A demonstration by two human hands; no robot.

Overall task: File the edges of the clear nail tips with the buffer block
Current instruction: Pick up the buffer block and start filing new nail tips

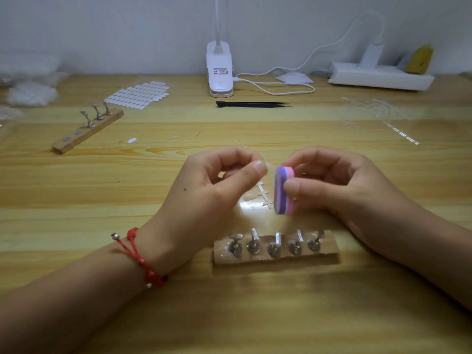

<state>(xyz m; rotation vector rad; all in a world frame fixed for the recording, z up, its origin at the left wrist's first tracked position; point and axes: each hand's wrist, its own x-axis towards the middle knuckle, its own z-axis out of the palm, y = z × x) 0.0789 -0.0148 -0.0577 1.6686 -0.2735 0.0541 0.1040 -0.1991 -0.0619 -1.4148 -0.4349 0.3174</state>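
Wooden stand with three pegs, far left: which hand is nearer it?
Left. The left hand sits right of the stand, closer to the camera; the right hand lies farther right, beyond it.

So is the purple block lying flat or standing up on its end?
On end. The buffer block is held with its long side running up and down, pinched by the right hand.

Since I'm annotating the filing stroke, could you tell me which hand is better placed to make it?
Probably right: the right hand grips the buffer block beside the clear nail tip the left hand pinches.
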